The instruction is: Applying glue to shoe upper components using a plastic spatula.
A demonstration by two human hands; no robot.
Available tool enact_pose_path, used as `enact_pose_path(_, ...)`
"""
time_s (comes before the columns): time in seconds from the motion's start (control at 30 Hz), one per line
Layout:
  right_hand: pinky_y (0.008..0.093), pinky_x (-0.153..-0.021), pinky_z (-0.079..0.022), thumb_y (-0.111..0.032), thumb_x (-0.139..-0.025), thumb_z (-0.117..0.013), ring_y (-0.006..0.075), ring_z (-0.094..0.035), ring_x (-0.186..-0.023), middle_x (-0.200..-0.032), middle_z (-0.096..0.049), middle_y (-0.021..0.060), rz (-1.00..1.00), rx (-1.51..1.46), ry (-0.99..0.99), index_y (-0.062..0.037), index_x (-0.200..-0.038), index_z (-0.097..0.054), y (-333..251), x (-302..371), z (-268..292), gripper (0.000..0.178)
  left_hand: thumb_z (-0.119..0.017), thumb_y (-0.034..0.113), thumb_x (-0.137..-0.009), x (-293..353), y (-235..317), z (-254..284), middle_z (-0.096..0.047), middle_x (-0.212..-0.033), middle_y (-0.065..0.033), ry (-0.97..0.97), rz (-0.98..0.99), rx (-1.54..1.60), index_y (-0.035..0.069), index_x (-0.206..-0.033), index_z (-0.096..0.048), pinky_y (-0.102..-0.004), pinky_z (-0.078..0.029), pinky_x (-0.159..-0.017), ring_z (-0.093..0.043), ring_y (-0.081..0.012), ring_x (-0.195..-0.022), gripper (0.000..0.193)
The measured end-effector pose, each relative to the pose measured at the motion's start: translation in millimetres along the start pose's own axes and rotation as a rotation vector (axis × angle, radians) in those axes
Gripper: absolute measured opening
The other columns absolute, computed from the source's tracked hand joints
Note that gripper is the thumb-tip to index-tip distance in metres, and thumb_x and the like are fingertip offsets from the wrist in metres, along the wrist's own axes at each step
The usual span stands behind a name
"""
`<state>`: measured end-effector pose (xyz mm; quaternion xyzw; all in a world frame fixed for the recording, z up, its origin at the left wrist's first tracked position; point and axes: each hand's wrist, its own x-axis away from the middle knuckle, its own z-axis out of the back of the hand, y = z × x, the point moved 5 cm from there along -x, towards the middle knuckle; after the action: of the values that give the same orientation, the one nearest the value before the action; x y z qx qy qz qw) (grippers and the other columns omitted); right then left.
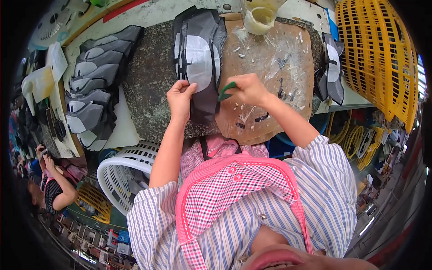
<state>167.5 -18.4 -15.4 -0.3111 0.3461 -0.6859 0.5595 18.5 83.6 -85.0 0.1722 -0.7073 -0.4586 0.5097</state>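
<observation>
Head view. Dark-grey panels (198, 63), pale-patched, lie at 12 o'clock on the mottled surface (150, 72). Left hand (181, 98) nearly closed, pinching their left edge; right hand (249, 90) curled tight round a green tool (228, 90), type unclear. Advisable: keep panels flat, tool clear of the left hand. Cardboard sheet (294, 58) at 1, residue-streaked; yellow basket (360, 27) at 2; co-worker (63, 193) at 8.

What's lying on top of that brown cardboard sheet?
White and black scraps are scattered on the brown cardboard sheet, with a round cream pot at its far edge. The right hand, gripping a green tool, hides whatever is beneath it.
</observation>
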Motion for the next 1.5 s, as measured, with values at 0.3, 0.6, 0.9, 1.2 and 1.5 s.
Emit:
enact_pose_path(0.3,0.0246,-0.053,-0.041,0.005,-0.061,-0.056,0.0192,-0.054,-0.059,-0.066,-0.056,0.0094,0.137,-0.072,0.321,-0.0022,-0.074,-0.058,-4.2,2.8,9.8,0.014,-0.061,0.002,-0.068,-0.6,-1.7,-3.2,-0.053,-0.062,0.0018,0.025,0.003,0.071,0.002,-0.072,-0.053,-0.0166,-0.031,-0.045,-0.044,-0.0031,-0.052,0.009)
enact_pose_path(0.6,0.0231,-0.053,-0.039,0.003,-0.066,-0.055,0.0108,-0.051,-0.059,-0.065,-0.055,0.0052,-0.100,-0.223,0.321,-0.0019,-0.076,-0.057,-9.9,4.7,32.7,0.011,-0.060,0.002,-0.068,-3.5,-4.3,-0.6,-0.049,-0.059,0.0037,0.040,-0.053,0.064,0.003,-0.070,-0.052,-0.0166,-0.030,-0.044,-0.041,-0.0023,-0.051,0.009)
enact_pose_path(0.9,0.0231,-0.051,-0.041,-0.001,-0.071,-0.055,0.0094,-0.053,-0.062,-0.062,-0.054,0.0053,-0.182,-0.469,0.178,-0.0020,-0.074,-0.053,12.7,12.7,26.3,0.004,-0.057,0.002,-0.071,1.1,0.0,1.0,-0.055,-0.069,-0.0002,-0.036,-0.053,-0.054,-0.001,-0.082,-0.052,-0.0171,-0.035,-0.050,-0.047,-0.0034,-0.059,0.013)
enact_pose_path(1.2,0.0228,-0.052,-0.041,-0.013,-0.066,-0.058,0.0075,-0.049,-0.056,-0.060,-0.051,0.0010,-0.184,-0.095,0.145,-0.0046,-0.070,-0.049,-11.7,-75.7,33.6,0.013,-0.057,-0.002,-0.068,11.8,4.5,-7.7,-0.057,-0.072,-0.0021,-0.076,-0.155,-0.201,-0.002,-0.079,-0.051,-0.0167,-0.039,-0.058,-0.050,-0.0048,-0.065,0.013)
enact_pose_path(1.5,0.0216,-0.047,-0.040,-0.015,-0.068,-0.060,0.0080,-0.049,-0.051,-0.058,-0.052,0.0023,-0.119,-0.090,0.207,-0.0034,-0.068,-0.046,-15.4,-55.1,9.1,0.018,-0.056,-0.004,-0.068,7.6,8.5,-2.0,-0.058,-0.078,-0.0052,-0.103,0.038,-0.037,-0.005,-0.087,-0.054,-0.0182,-0.042,-0.062,-0.053,-0.0079,-0.069,0.019)
